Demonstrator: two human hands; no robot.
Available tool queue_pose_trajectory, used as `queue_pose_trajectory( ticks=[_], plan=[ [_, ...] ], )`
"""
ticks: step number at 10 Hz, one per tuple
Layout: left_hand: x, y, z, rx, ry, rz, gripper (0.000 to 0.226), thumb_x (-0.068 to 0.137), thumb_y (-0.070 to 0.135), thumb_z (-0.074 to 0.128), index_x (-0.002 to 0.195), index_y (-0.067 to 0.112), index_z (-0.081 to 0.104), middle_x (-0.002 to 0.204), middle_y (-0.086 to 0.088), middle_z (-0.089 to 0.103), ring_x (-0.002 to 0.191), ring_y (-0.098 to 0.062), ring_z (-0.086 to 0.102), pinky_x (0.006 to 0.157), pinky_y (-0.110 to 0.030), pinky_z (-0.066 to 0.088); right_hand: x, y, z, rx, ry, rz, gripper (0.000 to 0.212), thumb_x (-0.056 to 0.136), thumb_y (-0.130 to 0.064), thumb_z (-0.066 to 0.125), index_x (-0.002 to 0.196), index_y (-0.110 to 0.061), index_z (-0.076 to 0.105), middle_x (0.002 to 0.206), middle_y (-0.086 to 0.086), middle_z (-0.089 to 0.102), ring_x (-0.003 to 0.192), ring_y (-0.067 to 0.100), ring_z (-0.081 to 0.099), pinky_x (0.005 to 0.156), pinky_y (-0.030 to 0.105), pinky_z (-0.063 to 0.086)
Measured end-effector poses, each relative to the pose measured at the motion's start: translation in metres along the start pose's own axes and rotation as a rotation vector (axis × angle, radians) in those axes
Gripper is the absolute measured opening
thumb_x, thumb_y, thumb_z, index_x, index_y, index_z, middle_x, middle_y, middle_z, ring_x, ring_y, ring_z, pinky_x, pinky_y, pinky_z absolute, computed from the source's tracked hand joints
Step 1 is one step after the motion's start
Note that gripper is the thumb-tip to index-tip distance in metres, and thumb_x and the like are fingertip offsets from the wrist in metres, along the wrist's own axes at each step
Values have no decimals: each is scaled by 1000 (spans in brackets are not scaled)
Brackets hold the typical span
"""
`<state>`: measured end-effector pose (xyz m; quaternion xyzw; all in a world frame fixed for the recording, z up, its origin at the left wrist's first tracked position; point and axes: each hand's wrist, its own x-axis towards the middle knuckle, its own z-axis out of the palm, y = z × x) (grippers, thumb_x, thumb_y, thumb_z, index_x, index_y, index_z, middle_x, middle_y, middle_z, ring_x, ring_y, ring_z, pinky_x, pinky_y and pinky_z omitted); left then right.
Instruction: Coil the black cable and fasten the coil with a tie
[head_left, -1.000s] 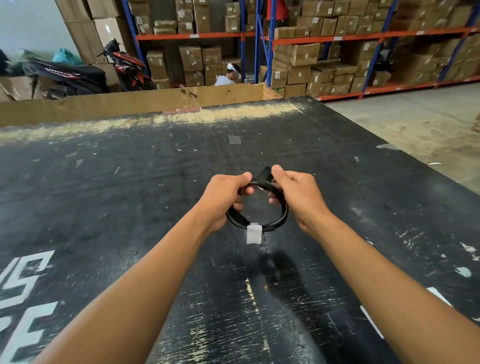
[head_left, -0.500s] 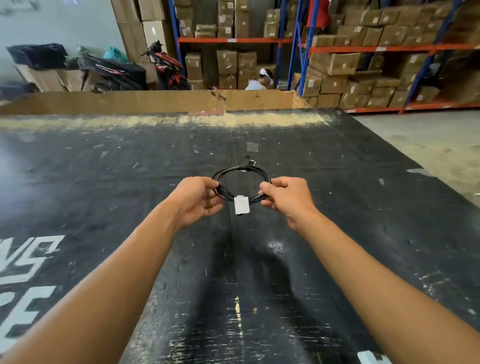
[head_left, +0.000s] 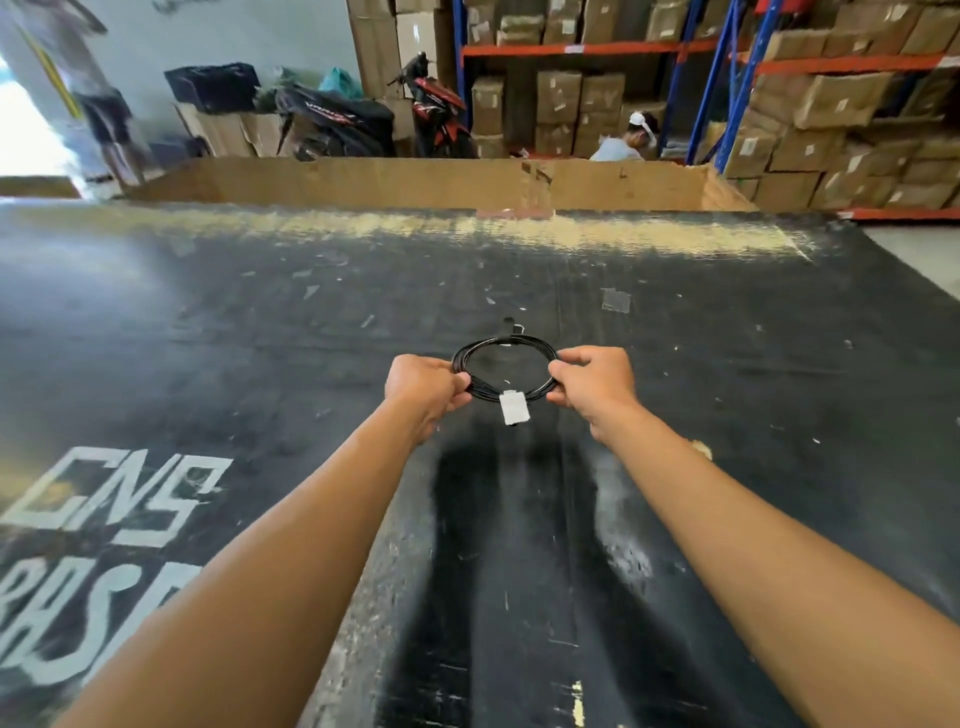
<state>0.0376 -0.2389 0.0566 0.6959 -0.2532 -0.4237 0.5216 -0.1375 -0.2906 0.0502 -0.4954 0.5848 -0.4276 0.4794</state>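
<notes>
Pinched at opposite sides by left hand (head_left: 423, 387) and right hand (head_left: 592, 383), black cable (head_left: 503, 349) coiled, white tie (head_left: 514, 407) at near side, low over mid-counter (head_left: 727, 364); best lowered flat, released evenly, loops kept together.

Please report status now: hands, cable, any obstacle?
Left hand and right hand grip black cable coil. White tag on near side. Nothing obstructing.

The coil (head_left: 503, 366) sits between left hand (head_left: 425, 387) and right hand (head_left: 592, 384), perhaps just above the table (head_left: 727, 364).
</notes>
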Motion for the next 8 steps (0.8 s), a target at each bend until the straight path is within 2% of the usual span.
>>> queue_pose_trajectory(
  ticks=[1,2,3,4,5,6,7,8],
  plan=[
    [31,-6,1,14,12,-4,17,81,-4,71,80,13,67,86,-10,71,61,-15,69,69,-28,60,18,7,18,-40,82,46,16,81,-2,68,76,-17,66,85,6,67,51,14,64,66,33,62],
    [56,-13,11,23,-30,-29,22,80,-4,72,98,8,68,89,-9,70,54,-11,69,64,-25,60,31,16,25,-109,172,92,12,79,-6,68,75,-18,69,75,3,70,50,17,68,64,30,61],
    [70,-19,25,21,-92,-59,26,79,-3,74,99,11,65,95,-11,69,51,-9,68,60,-21,59,43,25,23,-183,246,114,14,76,-8,64,71,-17,72,71,6,73,64,26,73,73,38,62],
    [80,-28,39,33,-106,-98,24,77,1,77,97,9,67,97,-11,69,51,-10,69,56,-19,57,48,32,17,-228,284,142,14,78,-9,64,70,-16,73,67,5,71,58,24,72,61,33,62],
    [86,-35,46,66,-69,-93,28,74,4,81,99,7,69,88,-7,70,53,-12,71,65,-26,61,54,37,15,-251,284,133,11,81,-12,66,75,-15,75,72,8,73,42,11,66,35,14,44],
    [88,-37,47,121,-34,-63,22,71,8,83,86,13,67,73,-3,69,55,-14,71,75,-34,62,56,39,15,-293,270,122,12,81,-16,66,78,-12,76,66,9,72,67,22,71,55,24,55],
    [83,-39,47,115,-2,-32,20,74,16,81,85,14,64,71,1,70,52,-12,71,74,-31,61,56,40,14,-268,257,131,13,82,-19,67,71,-14,73,60,3,70,53,14,70,52,22,53],
    [69,-43,47,168,26,13,22,81,30,72,74,12,61,66,1,72,55,-12,72,75,-30,60,52,42,8,-156,250,191,16,83,-21,66,80,-6,71,64,5,71,51,15,70,64,31,61]
  ],
)
